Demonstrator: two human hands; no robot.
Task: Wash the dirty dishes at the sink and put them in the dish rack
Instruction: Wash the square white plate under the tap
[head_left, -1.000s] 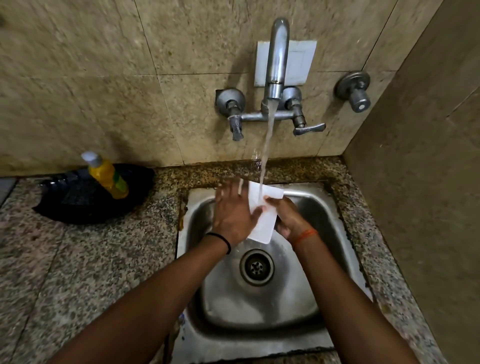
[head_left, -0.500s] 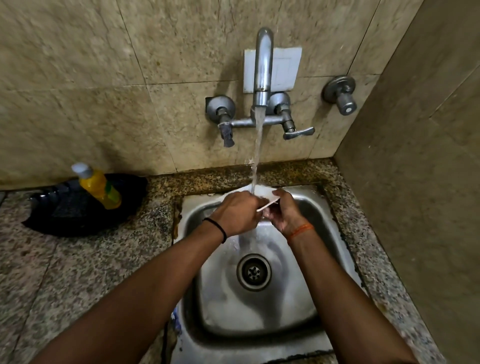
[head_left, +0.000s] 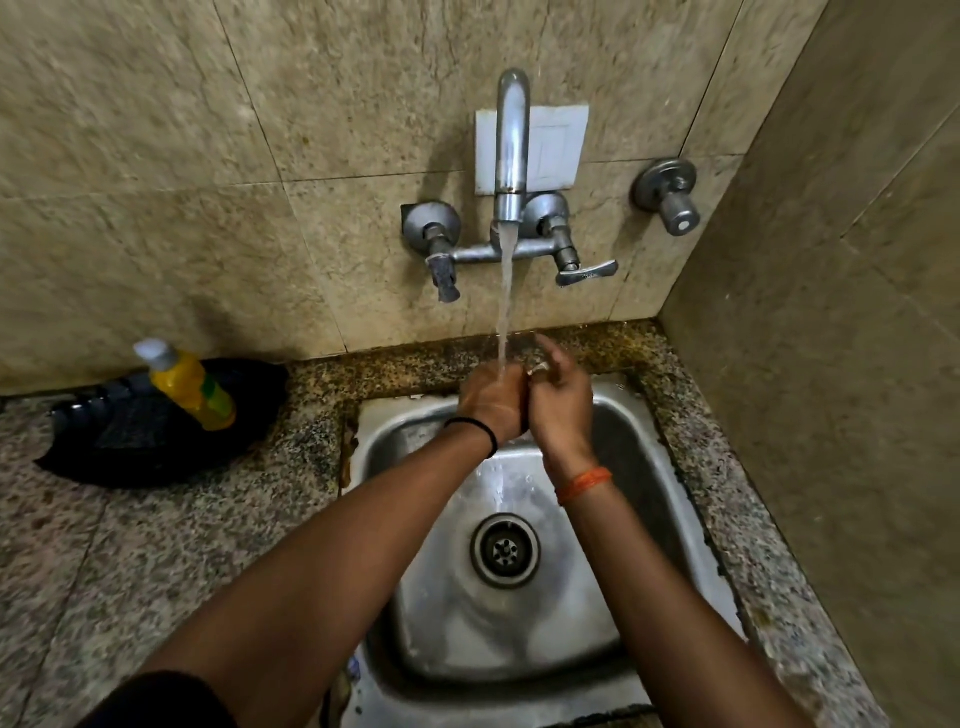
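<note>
Where the two hands press together under the running water (head_left: 503, 306), almost nothing of a dish shows: only a small pale sliver (head_left: 540, 368) peeks out between them, too blurred to identify. Whether the left hand (head_left: 493, 400) and the right hand (head_left: 558, 402) grip something or merely rub each other cannot be told; both have their fingers curled inward. Directly below the clasp lies the steel sink (head_left: 675, 519) with its drain (head_left: 505, 551). Straight above, the wall tap (head_left: 511, 150) pours onto the left knuckles. Well off to the left of the clasp, a yellow bottle (head_left: 192, 387) leans in a black tray (head_left: 124, 447) on the granite counter (head_left: 156, 545).
</note>
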